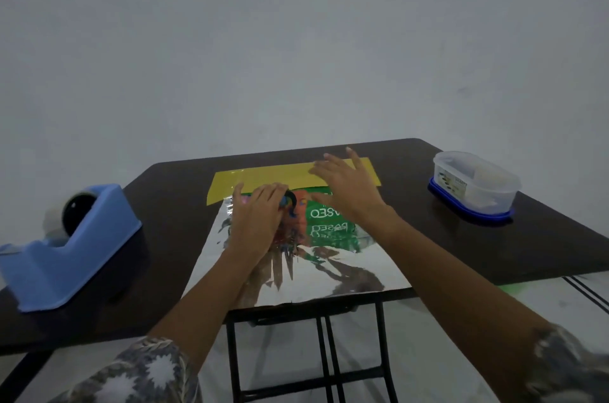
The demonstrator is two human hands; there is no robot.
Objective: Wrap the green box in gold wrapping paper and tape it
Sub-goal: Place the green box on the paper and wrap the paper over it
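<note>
A: Where's the green box [324,214]?

B: Mid-table, lying on the gold wrapping paper [329,270]. Glossy green face, white lettering, an orange patch towards its 9 o'clock end.

A: The paper looks silver to me.

B: Its mirror-like inner side faces up. It's crinkled in places and reflects the box and both forearms. The gold side shows only at 12 o'clock, where a flat yellow-gold strip [270,180] lies along the box's far edge. The near edge of the sheet hangs just past the table's 6 o'clock rim.

A: Hands?

B: The left hand [255,218] is on the box's 9 o'clock end, knuckles up, fingers bent over its far edge and holding it. The right hand [346,185] has its fingers straight and spread wide, palm down, over the box's far 3 o'clock corner and the gold strip. It's blurred, so I can't tell whether it presses.

A: What's blocked?

B: The left hand hides the box's left end. The right wrist covers part of the lettering.

A: And around it?

B: A dark brown table [171,204] with rounded corners and black metal legs [329,353]. A chunky pale-blue plastic tape dispenser [72,247] holding a white roll stands at 9 o'clock, well apart from the paper. At 2 o'clock sits a clear oblong plastic container [474,185], upside down on its blue lid. Patterned grey sleeves [141,373] show at the elbows.
</note>
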